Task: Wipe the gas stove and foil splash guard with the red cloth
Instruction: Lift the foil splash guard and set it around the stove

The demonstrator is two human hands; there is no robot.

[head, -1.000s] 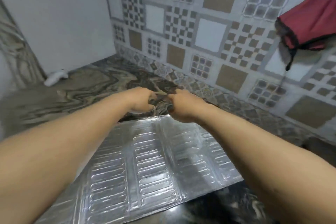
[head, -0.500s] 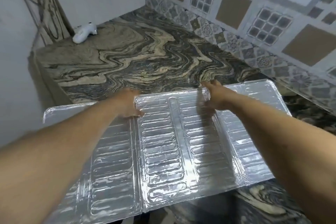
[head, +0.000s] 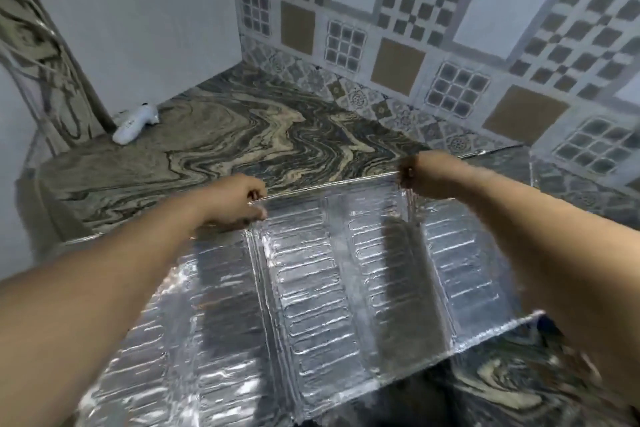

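The silver foil splash guard spreads in folded, ribbed panels across the lower middle of the view, over the marbled counter. My left hand pinches its far top edge at the left fold. My right hand grips the same top edge further right, fingers curled round it. A right-hand panel of the guard stands up against the tiled wall. Neither the red cloth nor the gas stove is in view.
The swirled stone counter runs back to a white side wall and a patterned tiled wall. A white lighter-like gadget lies in the far left corner. The counter's front edge shows at the lower right.
The view swung down and left; the red cloth hanging on the wall left the frame. Both hands moved apart along the foil's top edge, and the foil now lies wider and closer.
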